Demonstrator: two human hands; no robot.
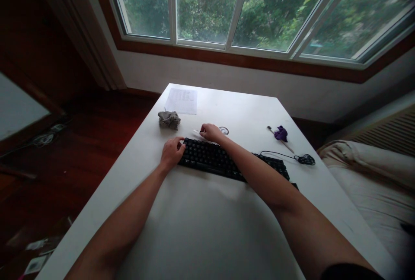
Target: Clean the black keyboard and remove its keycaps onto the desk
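A black keyboard (207, 157) lies across the white table in front of me. My left hand (173, 152) grips its left end, with the thumb over the top corner. My right hand (211, 133) is closed just beyond the keyboard's far edge, its forearm crossing above the keys. A small pale thing (196, 132) sticks out to the left of the right fingers; its kind is too small to make out. Part of the keyboard's right half is hidden under my right forearm.
A crumpled grey cloth (169, 120) and a printed sheet (181, 100) lie at the far left. A dark loop (224, 130) sits behind my right hand. A brush (270, 128) with a purple cloth (281, 134) and a coiled cable (304, 159) are on the right.
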